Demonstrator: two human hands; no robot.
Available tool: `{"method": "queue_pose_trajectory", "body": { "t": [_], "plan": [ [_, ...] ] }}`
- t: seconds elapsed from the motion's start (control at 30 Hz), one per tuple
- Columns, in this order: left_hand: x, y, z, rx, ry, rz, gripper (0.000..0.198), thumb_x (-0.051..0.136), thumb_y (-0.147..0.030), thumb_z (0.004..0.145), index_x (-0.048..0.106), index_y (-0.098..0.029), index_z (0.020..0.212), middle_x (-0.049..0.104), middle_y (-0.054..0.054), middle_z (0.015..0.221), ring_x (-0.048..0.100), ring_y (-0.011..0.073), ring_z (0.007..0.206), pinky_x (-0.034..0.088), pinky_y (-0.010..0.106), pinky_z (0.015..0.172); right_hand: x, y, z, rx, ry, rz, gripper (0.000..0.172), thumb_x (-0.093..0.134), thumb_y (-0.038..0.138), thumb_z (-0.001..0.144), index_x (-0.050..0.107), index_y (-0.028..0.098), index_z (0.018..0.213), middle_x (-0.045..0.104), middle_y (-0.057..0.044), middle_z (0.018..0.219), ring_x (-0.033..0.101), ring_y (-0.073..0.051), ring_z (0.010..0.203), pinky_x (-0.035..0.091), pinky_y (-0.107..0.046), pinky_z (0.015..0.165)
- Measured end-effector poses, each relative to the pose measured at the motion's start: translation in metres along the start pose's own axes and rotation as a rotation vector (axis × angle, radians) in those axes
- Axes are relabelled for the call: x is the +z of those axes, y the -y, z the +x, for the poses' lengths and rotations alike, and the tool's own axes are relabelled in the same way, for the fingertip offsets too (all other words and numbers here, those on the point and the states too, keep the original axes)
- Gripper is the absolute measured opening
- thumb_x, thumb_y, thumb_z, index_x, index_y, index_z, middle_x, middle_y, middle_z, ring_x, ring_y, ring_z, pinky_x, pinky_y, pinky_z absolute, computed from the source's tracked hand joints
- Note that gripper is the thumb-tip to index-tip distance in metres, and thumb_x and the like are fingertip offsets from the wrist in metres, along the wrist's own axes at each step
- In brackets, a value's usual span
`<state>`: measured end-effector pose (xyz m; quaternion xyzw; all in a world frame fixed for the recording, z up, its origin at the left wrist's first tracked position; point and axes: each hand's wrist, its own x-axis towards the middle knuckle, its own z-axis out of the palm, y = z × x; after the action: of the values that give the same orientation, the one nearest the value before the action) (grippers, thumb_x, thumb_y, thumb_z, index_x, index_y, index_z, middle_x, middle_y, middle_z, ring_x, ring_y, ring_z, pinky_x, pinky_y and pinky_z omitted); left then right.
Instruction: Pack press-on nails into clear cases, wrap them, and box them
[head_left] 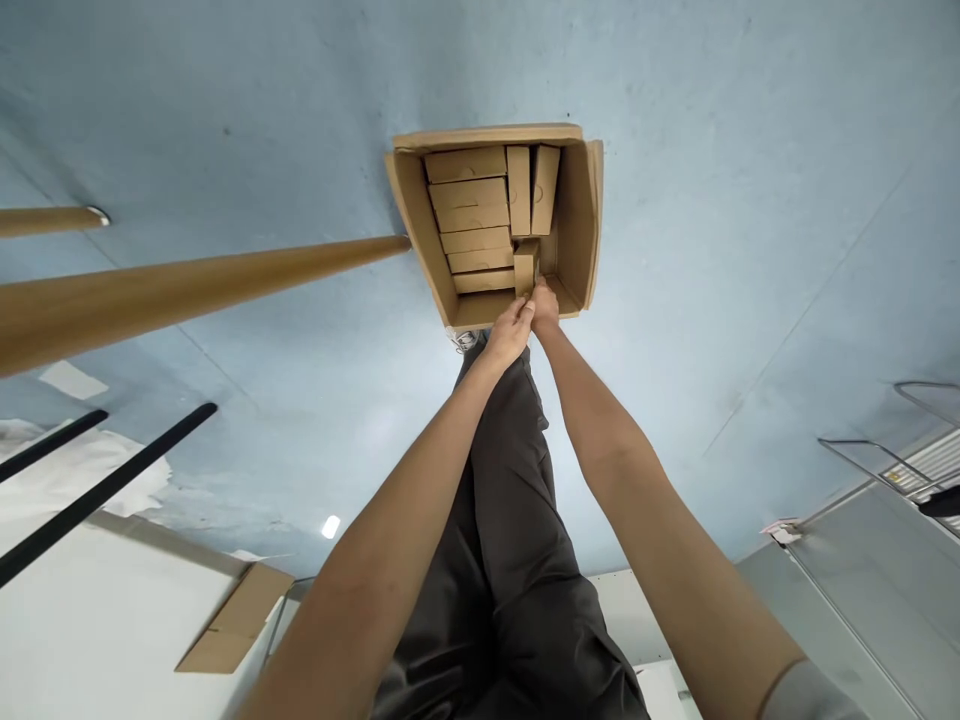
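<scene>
An open cardboard carton stands on the floor in front of my feet, packed with small flat brown boxes. Several of these boxes lie in a column along its left side, and two more stand upright at the far right. One small cardboard box is in the near right part of the carton, between my hands. My left hand grips its near end, fingers bent. Against its right side, my right hand is closed, with the fingertips partly hidden.
Wooden poles and black legs stand at the left. A loose cardboard piece rests at lower left by a white surface. At the right are a grey panel and a metal wire frame. The floor is blue-grey.
</scene>
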<state>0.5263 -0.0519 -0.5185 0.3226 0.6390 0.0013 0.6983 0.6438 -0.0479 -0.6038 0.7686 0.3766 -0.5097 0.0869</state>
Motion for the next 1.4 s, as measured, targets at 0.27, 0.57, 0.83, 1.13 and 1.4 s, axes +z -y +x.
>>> {"method": "queue_pose_trajectory", "body": {
  "t": [0.27,0.57,0.83,1.13,1.4],
  "plan": [
    [-0.006,-0.026,-0.103,-0.07,-0.026,0.03,0.042,0.058,-0.037,0.112,0.079,-0.015,0.141,0.073,0.019,0.161,0.062,0.0331,0.16,0.038,0.047,0.141,-0.072,0.02,-0.119,0.048,0.004,0.072,0.049,0.06,0.02,0.105,0.066,0.006,0.152,0.069,-0.028,0.162,0.066,-0.036,0.155,0.047,-0.052,0.134],
    [-0.031,-0.102,-0.302,0.015,-0.117,-0.189,0.025,0.068,-0.033,0.101,0.084,-0.017,0.112,0.085,0.019,0.137,0.076,0.0356,0.141,0.051,0.049,0.131,-0.165,0.094,-0.304,-0.08,0.052,0.106,0.024,0.07,0.018,0.103,0.081,0.014,0.123,0.084,-0.021,0.141,0.081,-0.032,0.137,0.057,-0.046,0.125],
    [-0.136,-0.131,-0.457,0.322,-0.33,-0.585,0.045,0.075,-0.055,0.092,0.08,-0.02,0.121,0.083,0.019,0.141,0.079,0.0338,0.128,0.06,0.052,0.118,-0.205,0.183,-0.437,-0.436,0.094,0.173,0.019,0.071,0.021,0.1,0.082,0.016,0.115,0.089,-0.016,0.122,0.086,-0.028,0.117,0.064,-0.045,0.114],
    [-0.264,-0.055,-0.591,0.495,-0.599,-0.866,0.045,0.081,-0.062,0.085,0.082,-0.025,0.11,0.085,0.015,0.138,0.08,0.0336,0.128,0.061,0.051,0.117,-0.152,0.321,-0.548,-0.758,0.12,0.14,0.032,0.071,0.045,0.1,0.082,0.022,0.118,0.088,-0.014,0.127,0.083,-0.03,0.121,0.065,-0.046,0.111],
    [-0.368,0.021,-0.693,0.627,-0.753,-0.987,0.031,0.075,-0.055,0.094,0.081,-0.026,0.104,0.086,0.012,0.131,0.08,0.0315,0.128,0.06,0.05,0.12,-0.038,0.438,-0.654,-0.919,0.202,0.255,0.046,0.072,0.059,0.096,0.079,0.023,0.123,0.086,-0.017,0.133,0.083,-0.034,0.124,0.064,-0.053,0.115]
  ]
}}
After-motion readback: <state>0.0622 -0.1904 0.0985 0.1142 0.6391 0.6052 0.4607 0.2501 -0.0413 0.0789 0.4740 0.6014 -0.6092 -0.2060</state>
